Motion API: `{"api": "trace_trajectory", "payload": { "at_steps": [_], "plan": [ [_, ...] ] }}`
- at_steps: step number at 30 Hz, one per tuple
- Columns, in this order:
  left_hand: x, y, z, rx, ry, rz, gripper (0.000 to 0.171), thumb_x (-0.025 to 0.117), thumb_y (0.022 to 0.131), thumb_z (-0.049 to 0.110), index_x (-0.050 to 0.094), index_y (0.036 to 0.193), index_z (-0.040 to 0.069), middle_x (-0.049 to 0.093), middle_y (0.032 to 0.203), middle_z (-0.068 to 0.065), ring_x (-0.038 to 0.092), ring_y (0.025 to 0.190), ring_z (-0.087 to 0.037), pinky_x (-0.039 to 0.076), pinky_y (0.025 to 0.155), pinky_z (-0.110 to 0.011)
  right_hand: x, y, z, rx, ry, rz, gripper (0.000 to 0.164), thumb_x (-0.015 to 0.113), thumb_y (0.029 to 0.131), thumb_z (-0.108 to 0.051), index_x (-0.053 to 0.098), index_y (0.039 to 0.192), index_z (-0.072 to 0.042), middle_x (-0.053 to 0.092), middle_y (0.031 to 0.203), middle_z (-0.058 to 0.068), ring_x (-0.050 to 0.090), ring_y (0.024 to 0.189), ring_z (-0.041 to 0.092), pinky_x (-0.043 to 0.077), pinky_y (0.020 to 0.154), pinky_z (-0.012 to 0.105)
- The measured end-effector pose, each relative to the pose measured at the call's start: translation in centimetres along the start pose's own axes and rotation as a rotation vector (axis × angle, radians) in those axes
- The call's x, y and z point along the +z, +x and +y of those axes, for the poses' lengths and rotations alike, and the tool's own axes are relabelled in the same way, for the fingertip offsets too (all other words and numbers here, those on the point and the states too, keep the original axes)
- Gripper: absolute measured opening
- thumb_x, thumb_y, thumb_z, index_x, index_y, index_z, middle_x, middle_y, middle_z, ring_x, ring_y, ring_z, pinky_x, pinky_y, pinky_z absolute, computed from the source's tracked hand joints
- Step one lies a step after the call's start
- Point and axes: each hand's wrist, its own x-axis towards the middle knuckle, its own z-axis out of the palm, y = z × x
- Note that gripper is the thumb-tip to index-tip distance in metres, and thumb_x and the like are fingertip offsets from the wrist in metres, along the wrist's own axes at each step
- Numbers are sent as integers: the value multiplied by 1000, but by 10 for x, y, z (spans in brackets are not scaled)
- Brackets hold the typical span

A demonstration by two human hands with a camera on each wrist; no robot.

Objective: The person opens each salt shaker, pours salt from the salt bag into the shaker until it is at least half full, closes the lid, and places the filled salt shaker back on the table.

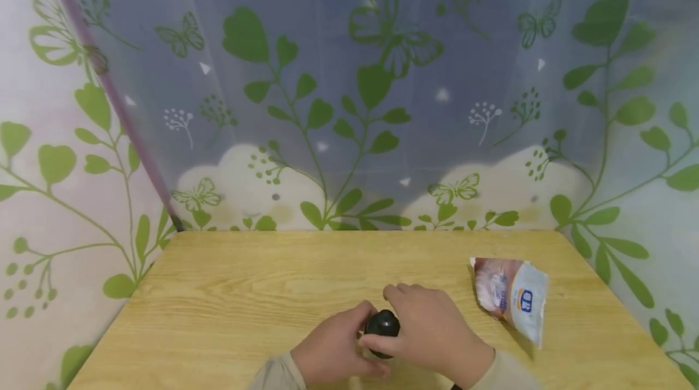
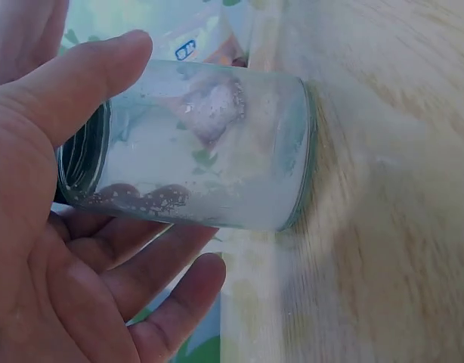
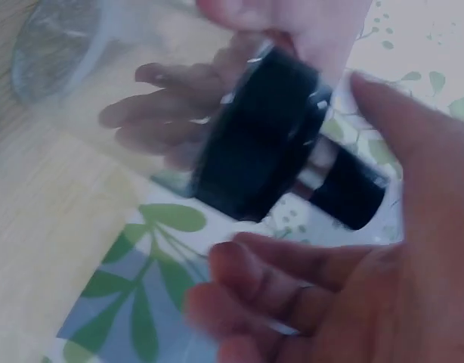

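A clear glass jar [image 2: 239, 174] stands on the wooden table, with white grains clinging inside. Its black lid [image 1: 384, 321] carries a narrow black knob [image 3: 348, 187]. My left hand [image 1: 334, 342] holds the jar near its neck, thumb on one side and fingers on the other. Around the lid from the right comes my right hand [image 1: 434, 328]. In the right wrist view its thumb and loosely bent fingers stand apart from the lid and knob, holding nothing. From the head view, the glass body is mostly hidden below the lid and hands.
A soft printed plastic packet [image 1: 510, 296] with a blue label lies on the table [image 1: 246, 281], right of the hands. Behind the table's far edge hangs a curtain [image 1: 327, 105] printed with green leaves and butterflies.
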Motion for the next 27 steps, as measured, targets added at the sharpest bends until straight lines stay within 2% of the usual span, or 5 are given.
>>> {"api": "trace_trajectory", "payload": {
  "at_steps": [4, 9, 17, 22, 27],
  "plan": [
    [1, -1, 3, -40, -2, -3, 46, 85, 84, 47, 56, 115, 30, 64, 106, 19, 63, 93, 0, 52, 78, -27, -3, -1, -6, 23, 38, -49, 50, 69, 88, -68, 63, 90, -19, 54, 66, -13, 44, 50, 2, 38, 44, 25],
    [1, -1, 7, -62, 17, 7, 46, 85, 83, 51, 55, 113, 33, 65, 109, 22, 61, 84, -4, 49, 74, -27, -8, 0, -5, -32, 80, -113, 37, 75, 88, -50, 66, 103, -17, 59, 84, -12, 49, 62, 3, 42, 50, 24],
    [3, 0, 7, -24, 104, 35, 56, 85, 81, 54, 54, 120, 29, 65, 114, 19, 62, 97, 2, 52, 80, -26, -22, 3, -2, -64, 84, -282, 79, 71, 93, -51, 45, 152, -7, 58, 143, 12, 60, 125, 29, 54, 95, 50],
    [4, -1, 7, -34, 41, 22, 49, 86, 83, 48, 55, 115, 27, 63, 102, 17, 63, 80, -2, 52, 69, -26, -10, 5, -10, 47, 3, -158, 77, 54, 92, -77, 66, 123, -7, 71, 96, 5, 67, 77, 19, 54, 61, 38],
    [5, -2, 7, -34, 14, 19, 47, 85, 85, 44, 55, 115, 26, 63, 98, 16, 59, 71, -6, 49, 64, -26, -3, 5, -14, 75, -33, -129, 55, 62, 94, -68, 67, 98, -13, 56, 65, -6, 48, 49, 8, 41, 44, 31]
  ]
}}
